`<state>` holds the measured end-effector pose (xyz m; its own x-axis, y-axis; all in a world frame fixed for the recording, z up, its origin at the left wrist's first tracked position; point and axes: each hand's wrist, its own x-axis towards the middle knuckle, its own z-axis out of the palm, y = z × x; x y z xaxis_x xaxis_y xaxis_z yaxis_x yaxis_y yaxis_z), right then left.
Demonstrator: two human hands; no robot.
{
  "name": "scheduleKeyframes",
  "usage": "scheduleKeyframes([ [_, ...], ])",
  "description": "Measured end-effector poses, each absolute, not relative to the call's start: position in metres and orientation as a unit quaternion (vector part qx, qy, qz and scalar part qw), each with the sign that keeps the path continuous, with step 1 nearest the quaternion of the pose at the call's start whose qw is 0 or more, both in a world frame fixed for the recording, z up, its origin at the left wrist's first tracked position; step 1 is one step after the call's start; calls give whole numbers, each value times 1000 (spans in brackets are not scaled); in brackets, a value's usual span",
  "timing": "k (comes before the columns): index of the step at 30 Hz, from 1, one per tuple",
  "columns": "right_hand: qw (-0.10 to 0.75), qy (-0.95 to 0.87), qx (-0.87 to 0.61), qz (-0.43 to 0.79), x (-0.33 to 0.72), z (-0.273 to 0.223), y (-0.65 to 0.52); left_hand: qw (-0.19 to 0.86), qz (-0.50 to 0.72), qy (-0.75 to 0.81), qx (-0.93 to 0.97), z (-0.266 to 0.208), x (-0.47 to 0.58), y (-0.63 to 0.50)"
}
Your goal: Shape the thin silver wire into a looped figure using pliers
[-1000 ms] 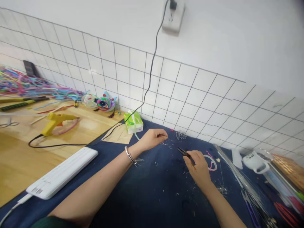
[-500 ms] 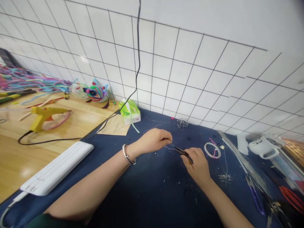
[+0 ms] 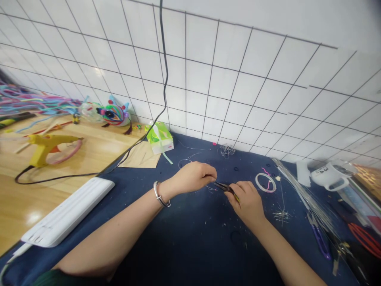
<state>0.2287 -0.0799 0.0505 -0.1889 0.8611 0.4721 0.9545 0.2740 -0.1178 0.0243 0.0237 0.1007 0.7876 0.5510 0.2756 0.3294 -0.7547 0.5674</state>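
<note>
My left hand (image 3: 199, 175) is closed in a pinch above the dark blue cloth (image 3: 184, 238), with a silver bangle on its wrist. A thin wire (image 3: 185, 162) loops out behind that hand; its end at the fingertips is too fine to follow. My right hand (image 3: 245, 200) is wrapped round pliers (image 3: 226, 187) with dark jaws and a bit of yellow on the handle. The jaw tips point left and lie close to the left fingertips. Whether the jaws grip the wire is too small to tell.
On the left are a yellow glue gun (image 3: 44, 149), a white power strip (image 3: 70, 212) and a green tissue pack (image 3: 160, 138). To the right lie a white ring (image 3: 257, 183), a bundle of wires (image 3: 300, 190), purple-handled scissors (image 3: 320, 240) and a white mug (image 3: 329, 176). Tangled wire (image 3: 227, 151) sits near the wall.
The pliers have turned slightly in my right hand, and their jaw tips are nearer the left fingertips. The view has shifted a little. My left hand keeps its pinch.
</note>
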Motion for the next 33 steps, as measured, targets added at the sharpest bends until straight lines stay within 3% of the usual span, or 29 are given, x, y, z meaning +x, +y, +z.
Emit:
scheduleKeyframes([
  [15,206,-774,-586,-128,230,49,-81,242,205,235,919,99,25,26],
  [33,237,-766,-586,-116,232,46,-82,276,175,180,928,103,24,28],
])
